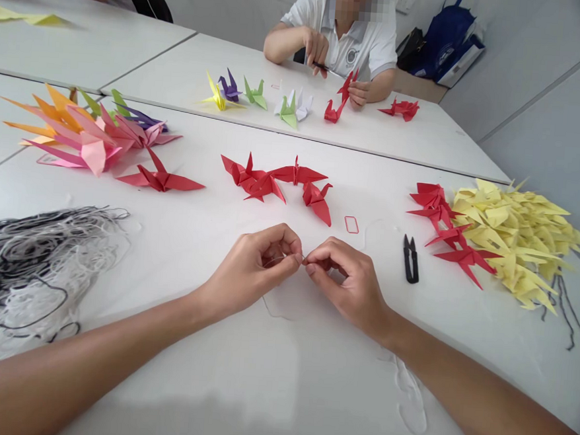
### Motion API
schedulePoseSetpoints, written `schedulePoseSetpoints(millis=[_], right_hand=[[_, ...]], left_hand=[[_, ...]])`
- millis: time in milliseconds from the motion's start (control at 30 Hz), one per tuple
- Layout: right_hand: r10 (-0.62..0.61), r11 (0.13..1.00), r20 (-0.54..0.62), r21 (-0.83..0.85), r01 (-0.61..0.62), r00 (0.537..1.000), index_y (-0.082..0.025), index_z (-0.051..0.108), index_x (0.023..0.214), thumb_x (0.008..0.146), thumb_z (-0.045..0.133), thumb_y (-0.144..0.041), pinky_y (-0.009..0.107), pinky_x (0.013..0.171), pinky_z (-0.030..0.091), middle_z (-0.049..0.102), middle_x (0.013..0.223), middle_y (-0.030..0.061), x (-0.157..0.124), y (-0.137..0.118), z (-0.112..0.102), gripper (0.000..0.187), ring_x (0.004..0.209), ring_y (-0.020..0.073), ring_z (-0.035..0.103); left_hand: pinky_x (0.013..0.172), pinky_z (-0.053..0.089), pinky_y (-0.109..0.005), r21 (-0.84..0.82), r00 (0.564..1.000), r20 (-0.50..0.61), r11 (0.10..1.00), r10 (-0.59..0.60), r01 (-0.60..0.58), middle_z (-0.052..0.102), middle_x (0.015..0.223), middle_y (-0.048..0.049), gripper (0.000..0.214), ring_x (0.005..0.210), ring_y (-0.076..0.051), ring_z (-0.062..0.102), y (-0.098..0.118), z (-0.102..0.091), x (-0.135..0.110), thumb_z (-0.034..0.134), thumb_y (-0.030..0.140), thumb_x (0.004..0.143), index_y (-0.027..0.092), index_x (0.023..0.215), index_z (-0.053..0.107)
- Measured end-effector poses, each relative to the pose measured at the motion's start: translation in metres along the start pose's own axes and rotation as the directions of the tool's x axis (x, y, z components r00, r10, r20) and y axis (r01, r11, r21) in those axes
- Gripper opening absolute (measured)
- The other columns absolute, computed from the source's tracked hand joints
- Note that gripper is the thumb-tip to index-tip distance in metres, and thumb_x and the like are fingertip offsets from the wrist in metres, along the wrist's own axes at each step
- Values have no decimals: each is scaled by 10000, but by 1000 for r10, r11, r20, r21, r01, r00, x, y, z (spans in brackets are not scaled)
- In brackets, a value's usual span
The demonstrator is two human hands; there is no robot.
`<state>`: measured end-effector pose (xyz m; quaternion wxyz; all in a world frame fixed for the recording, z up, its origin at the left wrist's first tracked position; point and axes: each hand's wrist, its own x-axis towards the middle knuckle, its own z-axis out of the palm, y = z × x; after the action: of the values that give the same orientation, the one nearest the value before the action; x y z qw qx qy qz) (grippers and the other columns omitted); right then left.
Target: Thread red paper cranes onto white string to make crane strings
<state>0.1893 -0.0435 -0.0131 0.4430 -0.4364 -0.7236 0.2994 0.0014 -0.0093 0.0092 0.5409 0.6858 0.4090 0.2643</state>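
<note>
My left hand (254, 265) and my right hand (348, 281) meet fingertip to fingertip over the white table (268, 388). Both are pinched shut on a thin pale thread (409, 391) that trails off toward me on the right. Just beyond my hands lie three red paper cranes (277, 180). A small red rectangular clip (352, 224) lies next to them. Black thread snips (411, 259) rest to the right of my right hand.
A tangle of black and white thread (28, 265) covers the left. Pink and orange cranes (84, 133) sit at the far left, yellow cranes (517, 237) and red cranes (445, 228) at the right. A person in a white shirt (349, 43) across the table handles a red crane (338, 101).
</note>
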Motion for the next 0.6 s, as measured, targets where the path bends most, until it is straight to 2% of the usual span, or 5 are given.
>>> schedulePoseSetpoints(millis=[600], right_hand=[[7,1000,-19,2,-7,1000,-211,601,818,896,561,-133,260,568,440,575,763,-1,0,0,1,117,666,124,529]], left_hand=[[515,397,-211,-10,999,-11,999,42,-42,510,682,37,74,564,-90,468,-3,1,1,539,278,908,205,914,533]])
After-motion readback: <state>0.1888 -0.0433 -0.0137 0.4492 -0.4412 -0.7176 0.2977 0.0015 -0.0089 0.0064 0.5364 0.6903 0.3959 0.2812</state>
